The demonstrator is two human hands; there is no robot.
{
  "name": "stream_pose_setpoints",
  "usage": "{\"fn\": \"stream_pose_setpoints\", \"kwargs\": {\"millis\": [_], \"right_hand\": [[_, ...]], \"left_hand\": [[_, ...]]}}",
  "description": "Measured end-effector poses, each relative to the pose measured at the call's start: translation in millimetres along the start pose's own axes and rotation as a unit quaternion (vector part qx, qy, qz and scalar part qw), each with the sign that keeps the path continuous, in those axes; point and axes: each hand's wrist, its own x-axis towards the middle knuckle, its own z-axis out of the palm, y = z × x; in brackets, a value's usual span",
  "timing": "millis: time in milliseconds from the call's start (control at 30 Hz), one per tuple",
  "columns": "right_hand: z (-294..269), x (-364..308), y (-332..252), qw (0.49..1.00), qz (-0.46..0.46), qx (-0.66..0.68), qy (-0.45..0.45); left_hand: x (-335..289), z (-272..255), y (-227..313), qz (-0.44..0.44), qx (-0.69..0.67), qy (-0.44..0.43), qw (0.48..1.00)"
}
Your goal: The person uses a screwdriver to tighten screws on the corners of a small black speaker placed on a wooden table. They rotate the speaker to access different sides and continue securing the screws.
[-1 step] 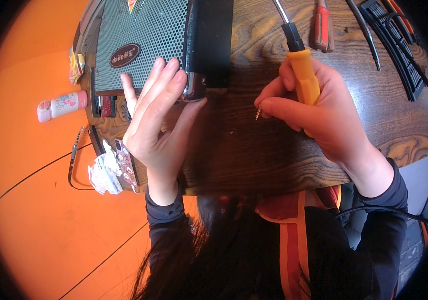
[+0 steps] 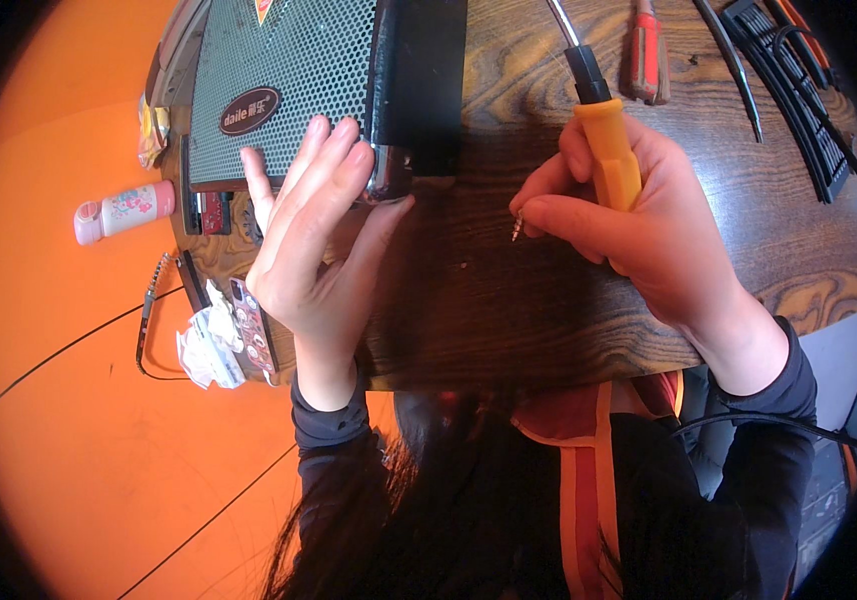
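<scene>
A speaker [image 2: 324, 60] with a teal mesh grille and black side stands at the upper left of the table. Against its near right corner rests my left hand [image 2: 314, 235], fingers stretched out over the grille's edge and thumb at the lower corner. My right hand [image 2: 654, 210] is closed round the yellow handle of a screwdriver [image 2: 609, 150], whose metal shaft points up and away. Between thumb and forefinger of that same hand I pinch a small metal screw [image 2: 518, 228], held above the tabletop.
Beyond my right hand lie a red-handled tool [image 2: 646, 55], a dark rod [image 2: 734, 65] and a black slotted panel [image 2: 794, 110] on the wooden table [image 2: 549, 330]. Left are a pink-and-white bottle [image 2: 127, 212], crumpled tissue [image 2: 211, 340], a phone [image 2: 254, 325] and a coiled-neck tool [image 2: 152, 300].
</scene>
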Motion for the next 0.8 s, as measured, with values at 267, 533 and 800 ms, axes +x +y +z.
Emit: {"fn": "stream_pose_setpoints", "kwargs": {"millis": [267,533,800], "right_hand": [[0.6,0.4,0.4,1.000,0.008,-0.004,0.001],[-0.1,-0.2,1.7,1.000,0.006,-0.004,0.005],[2.2,7.1,5.9,0.997,-0.049,0.045,0.051]], "left_hand": [[-0.5,0.6,0.1,0.007,-0.007,0.010,1.000],[3.9,-2.8,4.3,-0.008,0.003,-0.007,1.000],[4.5,1.2,3.5,-0.001,-0.016,0.020,1.000]]}}
